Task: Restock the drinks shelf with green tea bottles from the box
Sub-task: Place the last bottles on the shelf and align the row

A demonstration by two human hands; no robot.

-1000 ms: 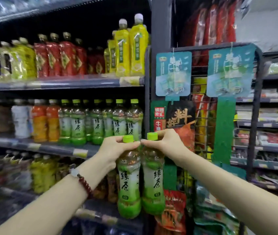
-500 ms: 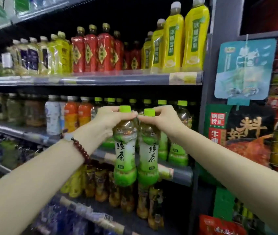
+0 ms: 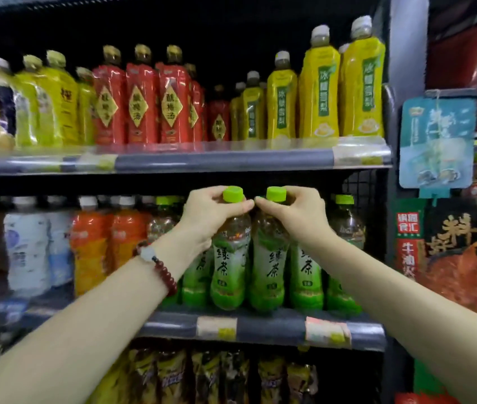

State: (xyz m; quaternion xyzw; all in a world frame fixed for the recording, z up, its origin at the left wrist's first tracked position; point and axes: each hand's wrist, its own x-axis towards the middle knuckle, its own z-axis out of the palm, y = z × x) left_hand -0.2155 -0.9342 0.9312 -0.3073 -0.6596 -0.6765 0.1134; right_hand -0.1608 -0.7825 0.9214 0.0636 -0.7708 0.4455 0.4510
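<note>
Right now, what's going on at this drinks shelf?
A person is restocking green tea. The left hand grips one green tea bottle by its neck, and the right hand grips a second bottle the same way. Both bottles stand upright at the front edge of the middle shelf, side by side, in front of matching bottles already there.

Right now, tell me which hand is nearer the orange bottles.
Left. The left hand grips a green tea bottle just right of the orange bottles; the right hand is farther right.
</note>
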